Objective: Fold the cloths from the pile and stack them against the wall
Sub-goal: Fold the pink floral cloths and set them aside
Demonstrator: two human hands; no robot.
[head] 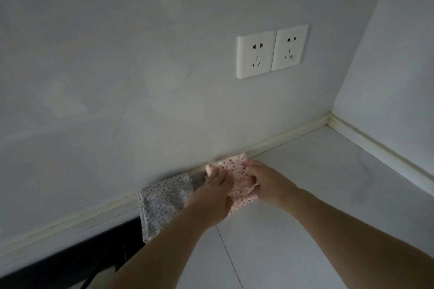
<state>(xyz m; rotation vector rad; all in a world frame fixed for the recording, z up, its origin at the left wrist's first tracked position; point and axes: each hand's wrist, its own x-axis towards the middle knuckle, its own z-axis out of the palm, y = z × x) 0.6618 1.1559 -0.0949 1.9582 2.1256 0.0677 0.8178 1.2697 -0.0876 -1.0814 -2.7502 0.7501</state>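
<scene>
A folded pink cloth (236, 172) with small red dots lies on the white counter (305, 183), its far edge at the foot of the wall (164, 89). My left hand (215, 197) rests on its left part, fingers over the fabric. My right hand (263, 178) grips its right edge, fingers curled into the cloth. To the left, a folded grey-white dotted cloth (162, 199) lies against the wall, partly behind my left wrist. The pile itself is out of view.
Two white wall sockets (272, 51) sit above the cloths. A cream skirting strip (293, 135) runs along the counter's back, meeting a side wall (387, 77) at the right corner. A black surface (70, 260) lies at the lower left.
</scene>
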